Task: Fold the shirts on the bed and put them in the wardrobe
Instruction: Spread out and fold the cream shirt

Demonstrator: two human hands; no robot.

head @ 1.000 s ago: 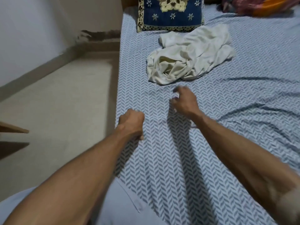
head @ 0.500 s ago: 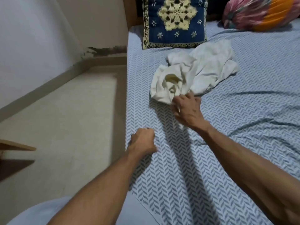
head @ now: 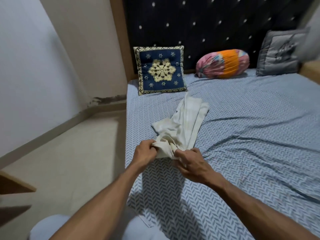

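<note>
At centre frame my left hand [head: 145,152] pinches the near edge of the crumpled cream cotton shirt [head: 183,123], fingers curled into the cloth. Just to its right, my right hand [head: 189,162] grips the same bunched end. The shirt trails away toward the upper centre across the blue herringbone bedsheet [head: 242,135], stopping short of the navy embroidered cushion [head: 160,70]. Half a second ago only my right hand touched it, and it lay heaped.

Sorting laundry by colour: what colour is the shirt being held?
Off-white, cream shirt, plain; seen in the head view.
</note>
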